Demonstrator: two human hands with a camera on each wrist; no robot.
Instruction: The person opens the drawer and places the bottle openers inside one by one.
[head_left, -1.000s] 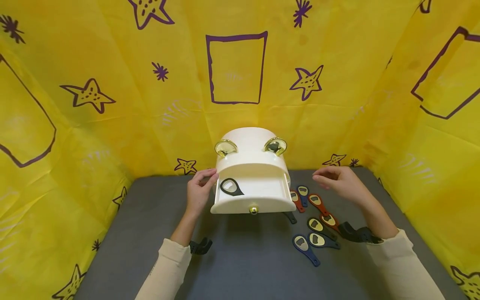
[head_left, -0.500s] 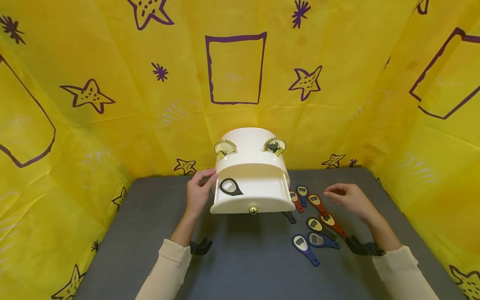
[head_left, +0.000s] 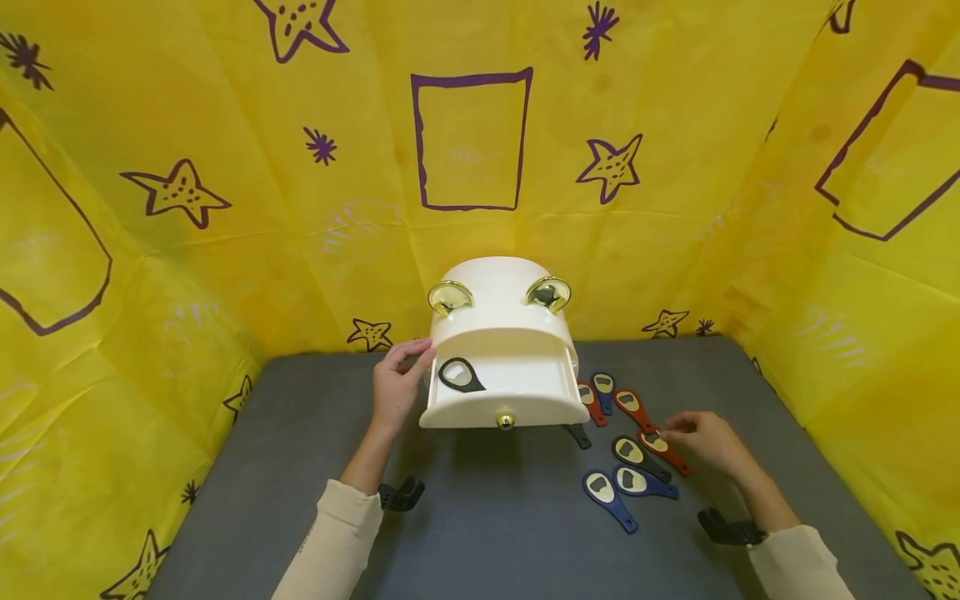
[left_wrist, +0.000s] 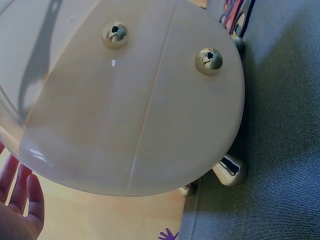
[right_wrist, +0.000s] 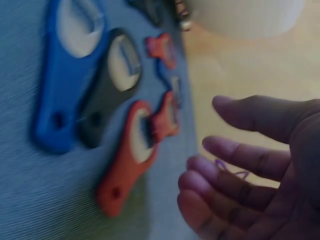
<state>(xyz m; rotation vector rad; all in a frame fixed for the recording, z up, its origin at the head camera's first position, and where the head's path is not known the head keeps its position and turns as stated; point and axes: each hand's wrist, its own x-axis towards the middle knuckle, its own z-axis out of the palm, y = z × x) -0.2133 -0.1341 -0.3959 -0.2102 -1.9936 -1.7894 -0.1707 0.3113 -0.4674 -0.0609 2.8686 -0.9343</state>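
Observation:
My left hand touches the left side of a white, round-topped drawer box with its fingertips. In the left wrist view its fingers lie fairly straight beside the box. The upper drawer is pulled out, and a black bottle opener leans inside its left part. Over on the right, my right hand hovers at a red bottle opener. In the right wrist view, the fingers are relaxed and spread, with nothing between thumb and fingers. That view is blurred.
More bottle openers lie on the grey table: another red one, a blue one and a black one among several. Another dark opener is partly hidden by the drawer. Yellow cloth surrounds the table's back and sides.
My right hand has come down and toward me, from beside the box to the red bottle opener. The left hand and the drawer stay where they were.

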